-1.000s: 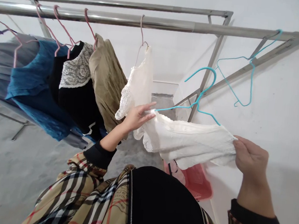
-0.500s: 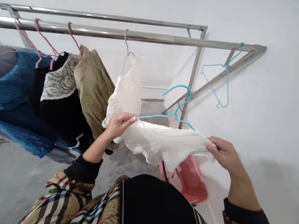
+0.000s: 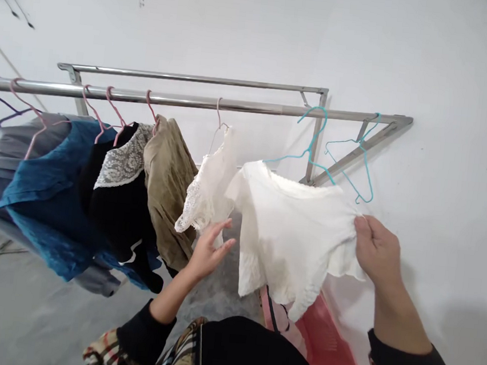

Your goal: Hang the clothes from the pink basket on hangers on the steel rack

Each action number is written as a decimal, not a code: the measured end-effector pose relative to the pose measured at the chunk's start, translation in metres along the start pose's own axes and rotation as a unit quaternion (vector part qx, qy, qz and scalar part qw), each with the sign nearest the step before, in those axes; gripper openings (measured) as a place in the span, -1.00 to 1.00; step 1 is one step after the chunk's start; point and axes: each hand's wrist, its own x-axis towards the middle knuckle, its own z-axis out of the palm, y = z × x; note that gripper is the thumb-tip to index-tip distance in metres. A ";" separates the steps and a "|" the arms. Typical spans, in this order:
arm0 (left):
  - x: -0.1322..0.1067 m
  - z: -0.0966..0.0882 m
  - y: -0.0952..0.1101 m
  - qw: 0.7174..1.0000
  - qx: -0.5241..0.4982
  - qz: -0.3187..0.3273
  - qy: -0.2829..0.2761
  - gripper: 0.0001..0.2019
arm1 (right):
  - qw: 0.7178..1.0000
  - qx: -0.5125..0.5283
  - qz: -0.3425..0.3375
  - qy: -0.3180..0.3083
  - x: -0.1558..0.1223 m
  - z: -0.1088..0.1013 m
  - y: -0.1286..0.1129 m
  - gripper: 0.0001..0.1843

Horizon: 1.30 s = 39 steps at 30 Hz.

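Observation:
A white top (image 3: 295, 227) hangs on a teal hanger (image 3: 311, 146) whose hook sits at the steel rail (image 3: 250, 107). My right hand (image 3: 377, 250) pinches the top's right sleeve edge. To the left of the top, my left hand (image 3: 209, 251) is free with its fingers spread, just below a cream lace garment (image 3: 209, 185) hung on a pale hanger.
Further left on the rail hang an olive garment (image 3: 168, 181), a black top with a lace collar (image 3: 117, 193), a blue top (image 3: 48, 192) and a grey one. An empty teal hanger (image 3: 357, 159) hangs at the rail's right end. A pink basket (image 3: 326, 345) stands on the floor below.
The white top on its teal hanger rose from my hands up to the rail. My left hand let go of the hanger and dropped away; my right hand kept hold of the sleeve.

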 end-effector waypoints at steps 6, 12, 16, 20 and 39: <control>-0.033 0.022 0.004 0.993 -0.064 -0.072 -0.070 -0.70 | 0.991 -0.065 -0.086 0.074 0.053 0.068 -0.036 -0.55; -0.044 0.022 0.009 0.989 -0.065 -0.095 -0.096 -0.71 | 0.993 -0.109 -0.047 0.027 0.088 0.142 -0.053 -0.54; -0.052 0.023 0.006 0.986 -0.058 -0.121 -0.102 -0.72 | 0.991 -0.121 -0.037 -0.054 0.074 0.161 -0.059 -0.48; -0.056 0.029 0.003 0.983 -0.056 -0.127 -0.121 -0.73 | 0.989 -0.096 -0.019 -0.112 0.058 0.163 -0.060 -0.42; -0.091 0.109 -0.022 0.932 -0.067 -0.266 -0.237 -0.77 | 0.873 -0.148 0.282 -0.370 -0.150 0.158 0.193 -0.58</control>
